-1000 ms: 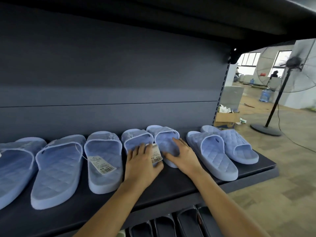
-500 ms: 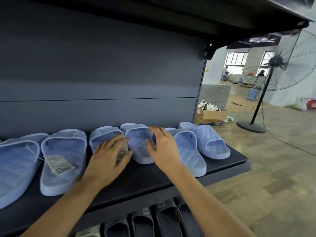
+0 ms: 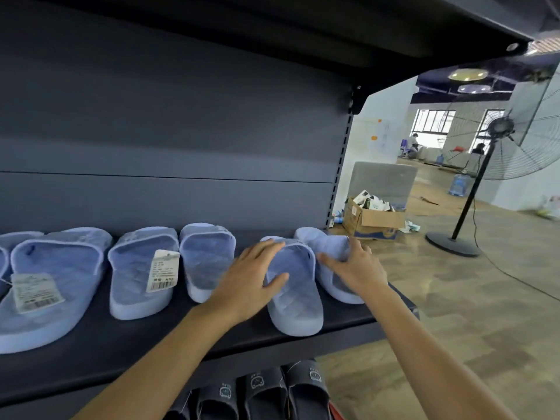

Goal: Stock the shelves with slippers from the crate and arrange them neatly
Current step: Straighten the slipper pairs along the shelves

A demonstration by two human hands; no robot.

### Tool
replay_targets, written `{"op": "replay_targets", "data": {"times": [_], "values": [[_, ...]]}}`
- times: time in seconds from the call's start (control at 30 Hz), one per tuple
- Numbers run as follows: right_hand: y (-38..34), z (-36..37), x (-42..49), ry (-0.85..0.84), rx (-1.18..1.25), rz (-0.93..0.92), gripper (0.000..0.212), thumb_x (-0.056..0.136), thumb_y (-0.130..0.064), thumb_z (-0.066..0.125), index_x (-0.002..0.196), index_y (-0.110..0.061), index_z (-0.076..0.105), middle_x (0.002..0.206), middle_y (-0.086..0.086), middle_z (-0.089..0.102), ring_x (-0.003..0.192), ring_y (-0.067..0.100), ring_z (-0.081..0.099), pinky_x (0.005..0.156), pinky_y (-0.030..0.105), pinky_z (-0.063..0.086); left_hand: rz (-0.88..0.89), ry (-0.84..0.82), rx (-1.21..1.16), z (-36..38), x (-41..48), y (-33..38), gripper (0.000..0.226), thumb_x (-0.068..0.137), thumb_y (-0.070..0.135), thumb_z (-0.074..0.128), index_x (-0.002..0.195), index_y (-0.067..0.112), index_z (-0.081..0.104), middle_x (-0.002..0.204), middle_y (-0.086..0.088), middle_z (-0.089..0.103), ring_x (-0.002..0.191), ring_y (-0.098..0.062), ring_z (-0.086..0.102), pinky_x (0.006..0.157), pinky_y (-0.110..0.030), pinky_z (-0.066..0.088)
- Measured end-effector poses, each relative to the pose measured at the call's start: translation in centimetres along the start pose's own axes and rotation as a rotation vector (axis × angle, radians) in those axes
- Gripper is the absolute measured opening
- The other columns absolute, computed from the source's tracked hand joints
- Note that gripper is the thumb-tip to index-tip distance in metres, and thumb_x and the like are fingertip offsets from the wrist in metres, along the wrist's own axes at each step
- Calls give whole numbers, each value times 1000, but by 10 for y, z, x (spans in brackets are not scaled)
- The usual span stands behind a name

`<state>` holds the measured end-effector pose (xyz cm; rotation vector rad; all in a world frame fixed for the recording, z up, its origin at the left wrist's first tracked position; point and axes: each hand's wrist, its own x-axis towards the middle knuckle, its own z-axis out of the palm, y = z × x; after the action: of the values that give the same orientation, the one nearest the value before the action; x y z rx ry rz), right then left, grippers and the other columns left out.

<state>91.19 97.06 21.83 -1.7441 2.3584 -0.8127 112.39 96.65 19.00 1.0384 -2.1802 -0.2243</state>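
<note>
Several light blue quilted slippers stand in a row on the dark shelf (image 3: 127, 344). My left hand (image 3: 251, 280) lies on the strap of the second slipper from the right (image 3: 295, 301), fingers spread over it. My right hand (image 3: 353, 268) grips the strap of the rightmost slipper (image 3: 325, 242) near the shelf's right end. To the left, two more slippers (image 3: 209, 256) (image 3: 141, 271) sit side by side, one with a white price tag (image 3: 162, 271). A larger tagged slipper (image 3: 51, 286) is at the far left. No crate is in view.
Dark slippers (image 3: 263, 392) line the shelf below. Another shelf board (image 3: 333, 28) hangs overhead. Right of the shelving, on the wooden floor, stand a cardboard box (image 3: 374, 222) of packets and a tall pedestal fan (image 3: 488, 177). People sit far back by the windows.
Both hands have shifted right, from the middle pair of slippers to the two rightmost ones. The view has swung right and closer to the shelf's end.
</note>
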Motion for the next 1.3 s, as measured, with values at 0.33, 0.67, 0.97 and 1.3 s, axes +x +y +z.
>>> {"op": "replay_targets", "data": {"times": [0.33,0.67,0.97,1.3], "values": [[18,-5,30,-27,141,-79,93,67,-46,75,140,-11,29,136,12,46,122,30,46,91,36,39,-82,-85,-16,23,9,-2,78,89,40,57,147,33,6,156,12,7,142,-12,13,112,-29,20],[35,-54,37,36,272,-327,95,65,-24,82,142,-24,27,133,-1,42,123,20,39,92,29,32,-99,-89,-58,23,12,-3,78,85,41,59,147,29,12,155,9,8,142,-13,13,113,-27,18],[27,-85,22,-125,382,-535,91,58,-30,84,128,-46,30,127,-24,41,114,-2,42,93,10,32,117,407,-176,-31,54,33,48,83,43,57,123,16,57,125,14,51,114,7,44,87,4,27],[-31,-51,12,-156,267,-751,100,57,-32,85,141,-33,29,126,-9,43,118,12,40,99,24,33,-121,-84,-627,-41,62,46,10,92,11,56,95,10,65,87,-2,69,80,-8,65,71,-20,50]]}}
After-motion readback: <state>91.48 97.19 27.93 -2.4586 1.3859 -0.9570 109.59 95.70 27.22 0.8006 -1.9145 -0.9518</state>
